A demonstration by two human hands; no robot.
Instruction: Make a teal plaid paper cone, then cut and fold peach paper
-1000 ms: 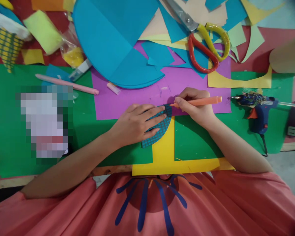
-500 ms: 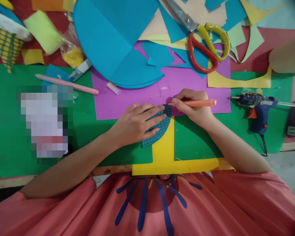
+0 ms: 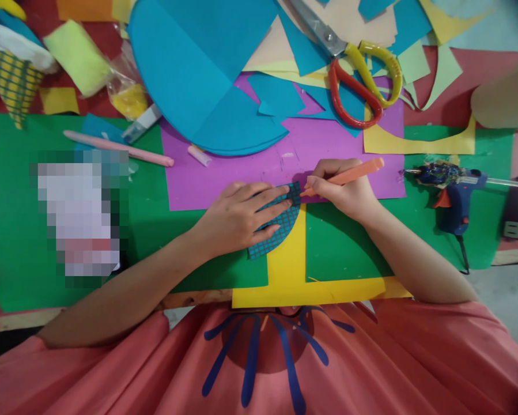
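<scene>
Two bare hands work near the middle of the front edge of the table (image 3: 193, 299). The left hand (image 3: 241, 219), its grip spread and pinching nothing, presses a flat, blue-and-dark checked piece with one curved edge (image 3: 280, 226); the right hand (image 3: 345, 187) has its grip pinching a slim orange marker (image 3: 358, 172), tip at this curve. The piece is probably light, bendable and quick to slide, so better held flat by its middle. Room seems widest over the smooth green sheet (image 3: 349, 248) toward the right edge; large blue paper discs (image 3: 207, 80) limit the far side.
</scene>
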